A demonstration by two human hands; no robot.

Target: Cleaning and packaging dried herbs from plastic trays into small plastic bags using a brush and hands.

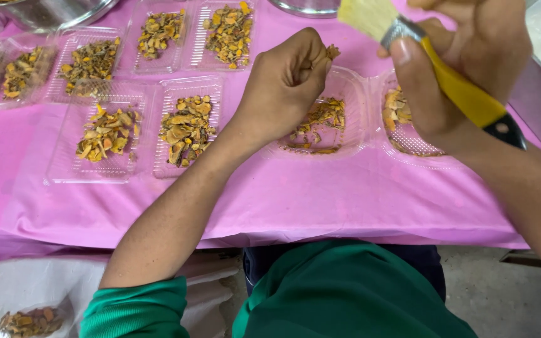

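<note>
On the pink table (320,200), left hand (283,84) pinching one dried piece (332,51), right hand (464,69) gripping one brush (446,75)

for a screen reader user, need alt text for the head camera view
A person's left hand pinches a small dried orange-brown piece while the right hand grips a yellow-handled brush, above an open clear plastic container. More clear trays of dried pieces lie on a pink table cover.

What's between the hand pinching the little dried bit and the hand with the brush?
In the head view, only the open clear clamshell tray on the pink cloth, lower down.
</note>
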